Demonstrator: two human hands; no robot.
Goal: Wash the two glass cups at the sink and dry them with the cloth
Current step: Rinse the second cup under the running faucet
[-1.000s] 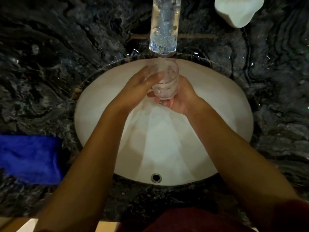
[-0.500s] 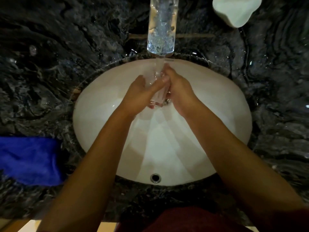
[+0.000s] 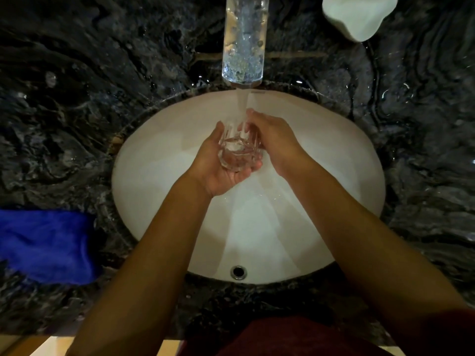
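Observation:
A clear faceted glass cup lies cradled in the palm of my left hand, over the white sink basin. My right hand presses against the cup's right side, fingers reaching up to its rim. Water runs from the clear tube faucet straight down onto the cup and my right fingertips. A blue cloth rests on the dark counter at the left. Only one cup is in view.
Dark marbled stone counter surrounds the basin and looks wet near the faucet. A white soap dish or holder sits at the back right. The overflow hole shows in the basin's near wall.
The cup has passed from my right hand into my left palm and sits lower in the basin. My right hand has shifted from under the cup to its right side.

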